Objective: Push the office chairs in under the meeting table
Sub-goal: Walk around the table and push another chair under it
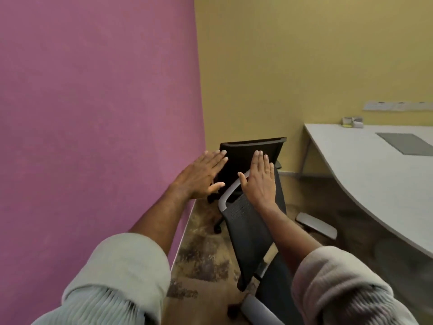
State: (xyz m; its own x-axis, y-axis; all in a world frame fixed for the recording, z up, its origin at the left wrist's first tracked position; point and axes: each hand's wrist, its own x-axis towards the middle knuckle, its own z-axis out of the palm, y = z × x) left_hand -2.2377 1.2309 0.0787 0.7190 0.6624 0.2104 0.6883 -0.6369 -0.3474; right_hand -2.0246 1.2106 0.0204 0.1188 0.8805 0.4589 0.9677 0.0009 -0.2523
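Meeting table (375, 184) cropped rightward; near chair (253, 231) base under forearm.

My arms: two, bare from elbow to fingertip. Left hand (201, 175) and right hand (259, 180): no rings, watch or gloves. Left sleeve (121, 277): pale grey-green ribbed knit, pushed up. Right sleeve (339, 287): same knit, pinker in tone.

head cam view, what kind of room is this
Most likely an office meeting room. A large grey table with a curved edge fills the right side, mesh-backed office chairs on castors stand on patterned carpet, and a strip of wall sockets runs above the table.
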